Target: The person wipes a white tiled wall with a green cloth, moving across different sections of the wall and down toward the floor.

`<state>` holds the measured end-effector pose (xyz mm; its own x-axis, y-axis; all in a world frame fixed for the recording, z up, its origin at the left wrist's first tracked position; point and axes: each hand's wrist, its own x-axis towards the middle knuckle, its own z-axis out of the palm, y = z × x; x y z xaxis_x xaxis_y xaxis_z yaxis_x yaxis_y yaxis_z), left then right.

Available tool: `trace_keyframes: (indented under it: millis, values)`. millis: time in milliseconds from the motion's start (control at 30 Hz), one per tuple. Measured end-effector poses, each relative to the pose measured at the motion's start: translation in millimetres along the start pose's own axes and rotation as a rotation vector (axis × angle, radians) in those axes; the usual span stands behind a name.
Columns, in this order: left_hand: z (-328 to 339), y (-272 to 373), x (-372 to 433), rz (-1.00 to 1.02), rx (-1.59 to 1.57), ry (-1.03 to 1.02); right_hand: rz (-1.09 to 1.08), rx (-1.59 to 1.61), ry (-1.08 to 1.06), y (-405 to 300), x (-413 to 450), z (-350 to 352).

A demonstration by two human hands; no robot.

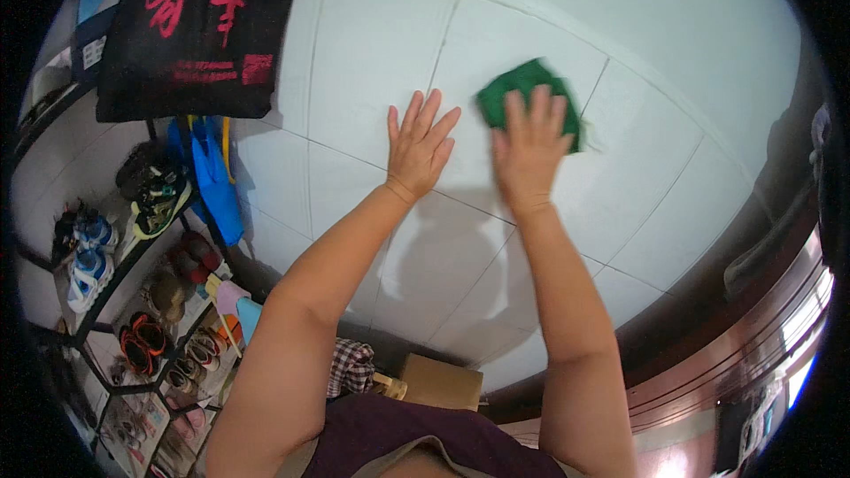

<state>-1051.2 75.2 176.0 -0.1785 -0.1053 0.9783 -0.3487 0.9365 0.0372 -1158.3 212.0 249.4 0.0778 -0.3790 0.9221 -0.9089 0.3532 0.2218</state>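
Note:
My right hand [531,153], a little blurred, lies flat over a green cloth [495,96] and presses it against the white tiled wall [372,46]. The cloth's top and side edges stick out past my fingers, and a few loose threads hang at its right corner. To the left, my left hand [420,146] rests palm down on the same tiles with its fingers spread and nothing held. Thin dark grout lines run between the tiles near both hands.
A black bag [199,93] with red writing hangs at the upper left. Below it stand a blue bag [216,179] and a metal shoe rack with several shoes [89,272]. A cardboard box [441,382] sits low by the wall. A dark wooden frame [704,345] borders the right.

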Motion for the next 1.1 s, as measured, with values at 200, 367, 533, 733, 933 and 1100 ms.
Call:
trace_keyframes:
  millis: [200, 367, 533, 733, 933, 1100]
  values:
    - [-29.5, 61.1, 2.3, -0.337, -0.684, 0.285, -0.185, 0.157, -0.061, -37.9, -25.3, 17.6]
    - [-16.1, 76.0, 10.0, -0.349, -0.651, 0.089, -0.299, 0.208, -0.144, -21.3, -20.6, 12.1]
    - [3.8, 89.8, 18.0, -0.346, -0.367, 0.042, -0.323, 0.386, 0.043, 19.8, -15.1, -32.3]
    - [8.8, 59.1, 19.7, -0.159, -0.099, -0.014, -0.146, -0.043, 0.266, 102.0, -9.5, -58.2]
    - [-27.6, -47.8, 69.6, -0.200, 0.137, 0.088, -0.131, -0.226, 0.282, 141.9, -23.8, -53.4]
    - [-64.0, -169.4, 133.5, -0.242, 0.233, 0.308, -0.118, -0.227, 0.268, 138.4, -25.8, -51.7]
